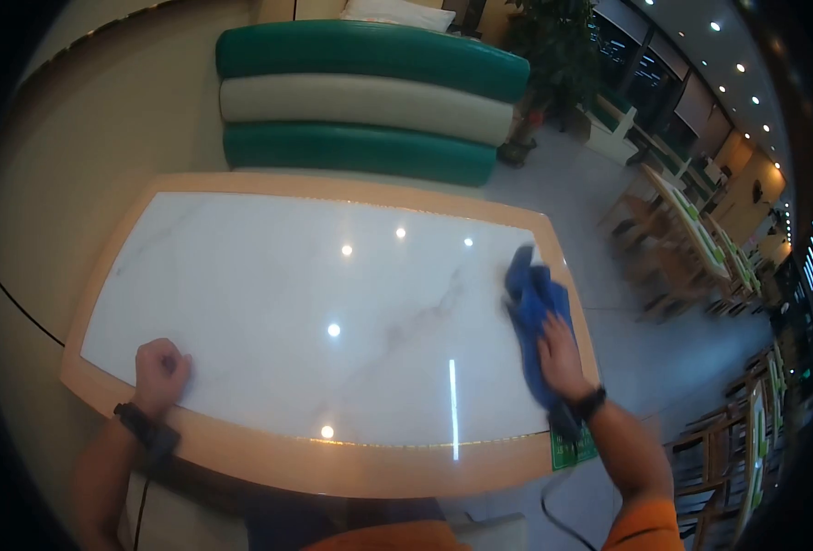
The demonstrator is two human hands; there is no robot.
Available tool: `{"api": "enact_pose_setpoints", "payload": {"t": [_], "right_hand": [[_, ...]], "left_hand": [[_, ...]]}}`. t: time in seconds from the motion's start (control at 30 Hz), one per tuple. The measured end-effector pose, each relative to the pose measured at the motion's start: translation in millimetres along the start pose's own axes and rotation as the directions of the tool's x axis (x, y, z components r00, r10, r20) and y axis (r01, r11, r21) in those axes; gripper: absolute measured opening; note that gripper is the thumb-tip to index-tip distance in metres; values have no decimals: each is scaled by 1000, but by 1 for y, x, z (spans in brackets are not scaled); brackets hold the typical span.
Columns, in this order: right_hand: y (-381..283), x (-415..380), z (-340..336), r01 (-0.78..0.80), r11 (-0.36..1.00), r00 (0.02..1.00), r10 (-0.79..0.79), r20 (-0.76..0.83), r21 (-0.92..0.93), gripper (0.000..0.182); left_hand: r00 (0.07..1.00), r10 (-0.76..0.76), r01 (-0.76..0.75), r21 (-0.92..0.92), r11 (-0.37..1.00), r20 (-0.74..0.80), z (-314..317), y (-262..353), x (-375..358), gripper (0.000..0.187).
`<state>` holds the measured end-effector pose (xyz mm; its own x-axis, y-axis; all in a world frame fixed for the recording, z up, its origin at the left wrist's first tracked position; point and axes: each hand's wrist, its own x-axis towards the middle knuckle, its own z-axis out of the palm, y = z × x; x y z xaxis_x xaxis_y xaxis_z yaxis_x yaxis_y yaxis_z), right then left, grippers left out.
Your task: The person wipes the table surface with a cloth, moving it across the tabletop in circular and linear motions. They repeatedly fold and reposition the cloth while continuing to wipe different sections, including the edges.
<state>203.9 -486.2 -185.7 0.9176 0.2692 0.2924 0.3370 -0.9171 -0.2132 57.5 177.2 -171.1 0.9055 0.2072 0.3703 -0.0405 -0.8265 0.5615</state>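
A blue cloth (542,317) lies bunched lengthwise along the right end of the table (241,303), which has a glossy white marbled top and a light wood border. My right hand (561,356) presses down on the cloth, fingers over its folds; the hand is slightly blurred. At the table's near left corner, my left hand (160,375) rests closed in a fist, with nothing seen in it. Dark bands circle both wrists, and a dark box-like object (160,444) hangs by the left one.
Beyond the table stands a green and cream padded bench (361,101). A green card (572,448) sits at the near right corner. Potted plant (553,55) stands behind on the right, with other tables (687,216) and chairs further right. A wall (103,138) borders the left.
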Motion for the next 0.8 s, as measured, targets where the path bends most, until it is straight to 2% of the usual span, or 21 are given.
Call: {"api": "enact_pose_setpoints", "payload": {"t": [0.1, 0.2, 0.3, 0.4, 0.47, 0.53, 0.6, 0.67, 0.73, 0.8], "right_hand": [[-34, -106, -40, -33, 999, 997, 32, 69, 19, 39], [-57, -179, -64, -100, 994, 991, 97, 88, 33, 41], [-66, -193, -74, -164, 986, 979, 160, 123, 15, 43], [-15, -185, -47, -75, 996, 996, 78, 48, -49, 48], [22, -135, -39, -114, 993, 992, 115, 46, -23, 55], [63, -72, -26, -67, 997, 996, 69, 56, -29, 61], [114, 8, 9, -80, 989, 996, 84, -24, 127, 63], [170, 88, 52, -84, 996, 984, 87, -153, 24, 58], [186, 168, 73, -194, 973, 969, 169, -182, -126, 49], [177, 230, 72, -234, 970, 962, 220, -165, -71, 43]], "left_hand": [[1000, -20, 20, -49, 999, 0, 0, 4, 0, 25], [999, 29, -30, -77, 997, -13, 5, -6, -2, 23], [1000, -22, 23, -86, 996, 7, 4, -4, -4, 23], [998, -23, 24, -15, 1000, 52, 1, -6, -2, 25], [998, -45, 47, -31, 998, 47, 1, 2, -2, 27], [998, -43, 44, -26, 999, 44, 1, 2, -2, 28], [999, -23, 23, 1, 1000, 45, 0, -2, -4, 29], [999, -36, 36, -14, 999, 41, 1, 0, -4, 29], [999, -33, 33, 6, 999, 39, 1, 4, -4, 29], [999, -3, 1, 54, 999, 38, 2, 7, -4, 29]]}}
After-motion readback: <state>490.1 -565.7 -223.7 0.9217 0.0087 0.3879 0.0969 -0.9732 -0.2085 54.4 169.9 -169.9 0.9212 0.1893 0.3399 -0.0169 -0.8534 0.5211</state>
